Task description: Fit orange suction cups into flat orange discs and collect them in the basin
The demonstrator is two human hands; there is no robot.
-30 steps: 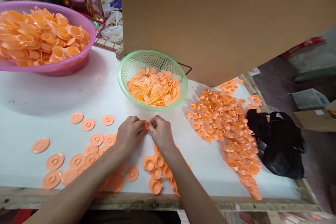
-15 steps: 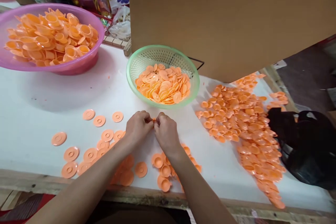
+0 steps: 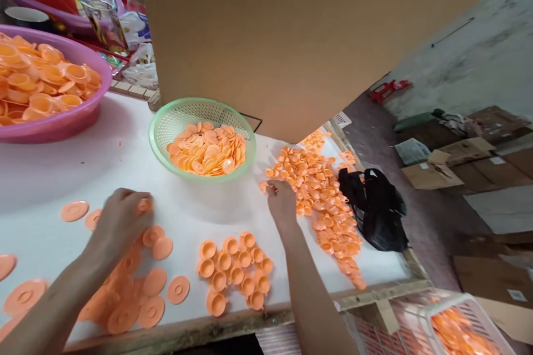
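Note:
My left hand (image 3: 122, 219) is closed at the left, its fingertips on an orange plastic disc (image 3: 144, 206), slightly blurred. Loose flat discs with a raised ring, such as this disc (image 3: 178, 289), lie around and beneath that forearm. At the near edge of the big pile of small orange cups (image 3: 310, 175), my right hand (image 3: 283, 205) pinches a small orange cup (image 3: 262, 186), partly hidden by the fingers. Between my forearms sits a cluster of small round orange cups (image 3: 236, 274), mostly with their openings up.
A green strainer (image 3: 154, 141) of orange discs stands behind my hands. A pink basin (image 3: 89, 111) of orange cups is at the left. A large cardboard box (image 3: 258, 39) blocks the back. On the right are a black bag (image 3: 378, 211) and, below the table, a crate (image 3: 425, 321).
My hands were together in front of the strainer around a small orange piece. Now they are apart, the left over the discs and the right at the cup pile. The view has turned right.

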